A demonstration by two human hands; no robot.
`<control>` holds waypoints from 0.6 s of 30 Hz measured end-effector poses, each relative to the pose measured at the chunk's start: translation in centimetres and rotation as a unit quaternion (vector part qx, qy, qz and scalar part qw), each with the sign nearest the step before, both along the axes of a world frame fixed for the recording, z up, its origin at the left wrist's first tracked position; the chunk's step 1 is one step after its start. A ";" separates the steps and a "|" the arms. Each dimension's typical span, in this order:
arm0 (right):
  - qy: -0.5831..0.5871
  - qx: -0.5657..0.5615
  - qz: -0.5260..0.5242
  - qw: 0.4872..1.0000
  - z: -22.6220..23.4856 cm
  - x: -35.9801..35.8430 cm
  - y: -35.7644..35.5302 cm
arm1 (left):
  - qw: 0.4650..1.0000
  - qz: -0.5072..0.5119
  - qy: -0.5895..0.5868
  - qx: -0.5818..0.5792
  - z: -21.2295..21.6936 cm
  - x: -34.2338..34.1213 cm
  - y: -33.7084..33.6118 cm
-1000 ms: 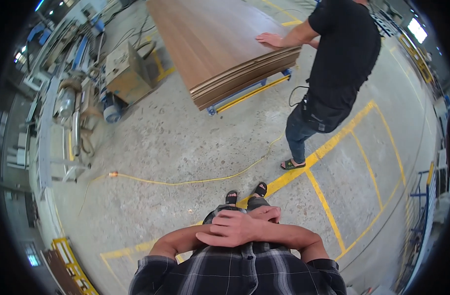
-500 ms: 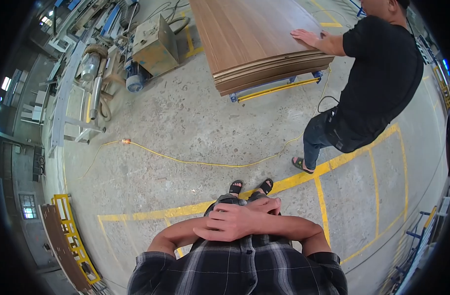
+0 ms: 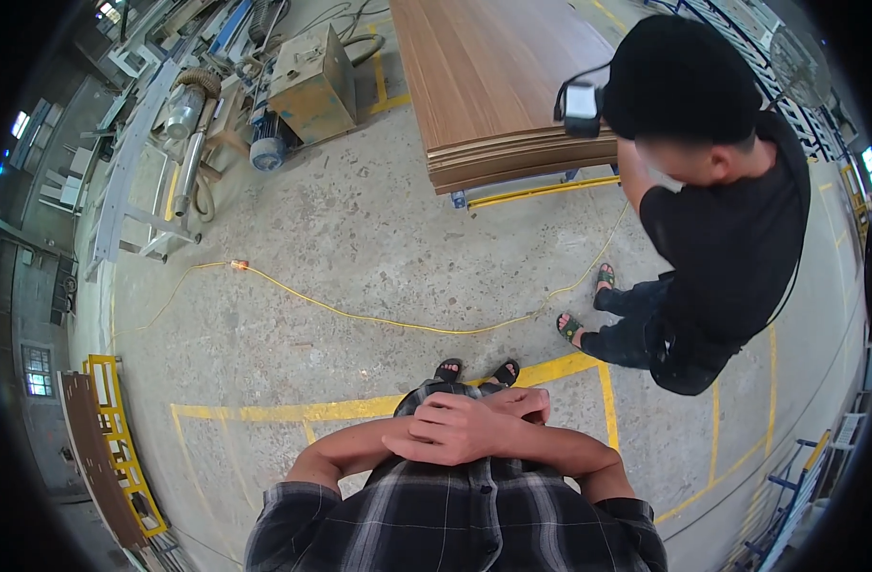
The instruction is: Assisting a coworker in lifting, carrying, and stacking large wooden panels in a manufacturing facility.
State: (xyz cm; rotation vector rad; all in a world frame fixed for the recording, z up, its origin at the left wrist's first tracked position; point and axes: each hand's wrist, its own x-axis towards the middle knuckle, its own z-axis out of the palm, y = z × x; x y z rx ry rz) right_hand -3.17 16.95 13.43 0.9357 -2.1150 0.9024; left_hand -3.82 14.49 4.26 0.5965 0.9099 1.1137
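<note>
- Best for this folded stance: rest the right hand (image 3: 444,431) lightly over the left forearm (image 3: 345,450), without squeezing, elbows close in.
- In the right fingers, a loose spread and slight bend, laid on bare arm; no object in view there.
- At the left hand (image 3: 526,404), a curl just beyond the right forearm (image 3: 541,446); partly hidden, so cannot tell how far closed or whether holding anything.
- Right behind the crossed arms, a plaid shirt (image 3: 417,524), nearest to both hands.
- Past the waist, black sandals (image 3: 447,370) beside a yellow floor line (image 3: 303,410).
- Farther out, a yellow cord (image 3: 388,322) across the concrete; worth minding underfoot.
- Ahead, well apart from both hands, a stack of wood-faced panels (image 3: 507,95), with a co-worker (image 3: 731,238) in black bent beside it.
</note>
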 end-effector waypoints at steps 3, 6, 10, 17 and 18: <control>-0.003 0.023 -0.001 1.000 0.0 0.1 -0.2 | 0.997 0.012 0.029 0.073 0.9 0.1 0.0; -0.012 0.032 -0.006 0.999 0.0 0.1 -0.4 | 0.998 -0.026 -0.060 0.006 1.7 0.0 -0.2; -0.022 0.030 -0.012 0.999 -0.1 0.2 -1.0 | 0.999 -0.045 0.006 0.020 2.0 -0.1 -0.9; -0.035 0.011 -0.014 0.999 -0.2 0.3 -2.1 | 0.998 -0.050 -0.026 0.005 0.6 0.2 -2.0; -0.033 0.007 -0.015 0.999 -0.2 0.3 -2.3 | 0.998 -0.051 -0.023 -0.001 0.4 0.1 -2.2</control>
